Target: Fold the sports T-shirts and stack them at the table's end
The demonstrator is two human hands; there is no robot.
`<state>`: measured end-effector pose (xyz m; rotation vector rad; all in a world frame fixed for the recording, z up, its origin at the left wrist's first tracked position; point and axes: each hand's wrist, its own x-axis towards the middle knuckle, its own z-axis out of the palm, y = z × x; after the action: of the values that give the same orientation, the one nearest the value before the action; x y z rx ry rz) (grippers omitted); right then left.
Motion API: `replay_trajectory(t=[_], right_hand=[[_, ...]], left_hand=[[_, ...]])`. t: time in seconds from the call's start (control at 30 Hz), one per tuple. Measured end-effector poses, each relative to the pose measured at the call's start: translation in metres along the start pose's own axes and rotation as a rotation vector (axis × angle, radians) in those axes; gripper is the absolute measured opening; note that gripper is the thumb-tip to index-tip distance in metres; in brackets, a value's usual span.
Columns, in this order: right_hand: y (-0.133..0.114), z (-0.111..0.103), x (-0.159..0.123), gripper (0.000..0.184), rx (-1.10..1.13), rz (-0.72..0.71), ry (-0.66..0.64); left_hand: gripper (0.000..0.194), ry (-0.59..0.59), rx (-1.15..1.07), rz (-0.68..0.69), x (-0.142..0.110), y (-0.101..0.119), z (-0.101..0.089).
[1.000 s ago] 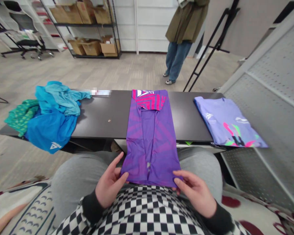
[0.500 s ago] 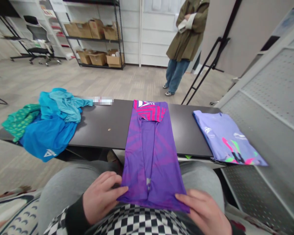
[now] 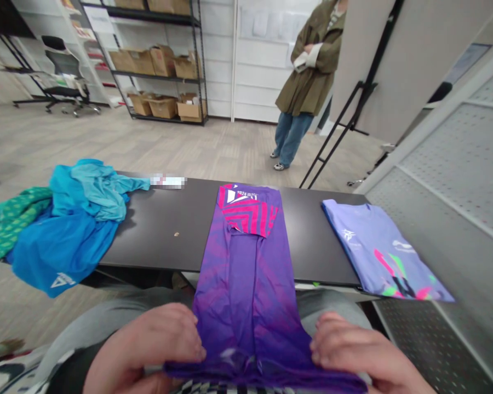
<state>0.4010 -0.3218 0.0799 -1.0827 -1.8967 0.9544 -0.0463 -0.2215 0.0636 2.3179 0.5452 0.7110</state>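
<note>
A purple shirt [image 3: 242, 279] with pink stripes and white print lies in a long narrow strip, its far end on the dark table and its near end hanging over my lap. My left hand [image 3: 154, 342] grips the near left corner, fingers curled over the cloth. At the near right corner, my right hand [image 3: 353, 350] is closed on the same shirt. Between the hands the near edge is raised and bunched in a fold. The thumbs are mostly hidden.
Crumpled blue shirts [image 3: 74, 230] and a green one [image 3: 16, 219] lie at the table's left end. A folded lavender shirt [image 3: 382, 246] sits on the right, beside a grey perforated panel [image 3: 456, 219]. Beyond the dark table [image 3: 156, 241], a person [image 3: 308, 71] stands near a black stand.
Both hands have shifted from pinching the hem to a fuller grip, lifting the near edge. The shirt's near end is now bunched up. The view has tilted slightly upward.
</note>
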Motion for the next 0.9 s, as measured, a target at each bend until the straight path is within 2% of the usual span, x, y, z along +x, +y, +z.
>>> replay_trajectory(t=[0.07,0.13,0.2,0.27,0.33,0.4,0.5,0.63,0.77,0.83,0.9], right_hand=[[0.001,-0.021,0.037,0.021,0.036,0.051,0.017],[0.015,-0.041,0.08,0.023,0.036,0.119,0.101],[0.04,-0.058,0.125,0.031,0.078,0.213,0.234],[0.073,-0.069,0.169,0.047,0.231,0.262,0.328],[0.108,-0.072,0.207,0.054,0.405,0.329,0.366],[0.139,-0.069,0.234,0.053,0.525,0.366,0.379],[0.169,-0.064,0.254,0.047,0.631,0.385,0.367],[0.176,-0.073,0.262,0.043,0.631,0.402,0.289],[0.176,-0.099,0.287,0.039,0.6,0.38,0.293],[0.186,-0.109,0.305,0.034,0.579,0.378,0.352],[0.202,-0.113,0.322,0.027,0.53,0.451,0.43]], left_hand=[[0.029,0.07,-0.134,-0.059,0.037,-0.018,-0.018],[0.031,0.143,-0.266,-0.182,0.083,-0.044,-0.035],[0.035,0.097,-0.392,-0.288,0.132,-0.077,-0.05],[0.036,0.179,-0.598,-0.357,0.175,-0.114,-0.059],[0.035,0.229,-0.805,-0.449,0.208,-0.151,-0.059],[0.033,0.278,-0.964,-0.553,0.23,-0.185,-0.052],[0.03,0.329,-1.124,-0.646,0.246,-0.22,-0.038],[0.029,0.334,-1.225,-0.586,0.264,-0.24,-0.034],[0.029,0.329,-1.22,-0.461,0.295,-0.253,-0.049],[0.023,0.399,-1.155,-0.504,0.312,-0.265,-0.055],[0.021,0.45,-1.022,-0.671,0.324,-0.278,-0.057]])
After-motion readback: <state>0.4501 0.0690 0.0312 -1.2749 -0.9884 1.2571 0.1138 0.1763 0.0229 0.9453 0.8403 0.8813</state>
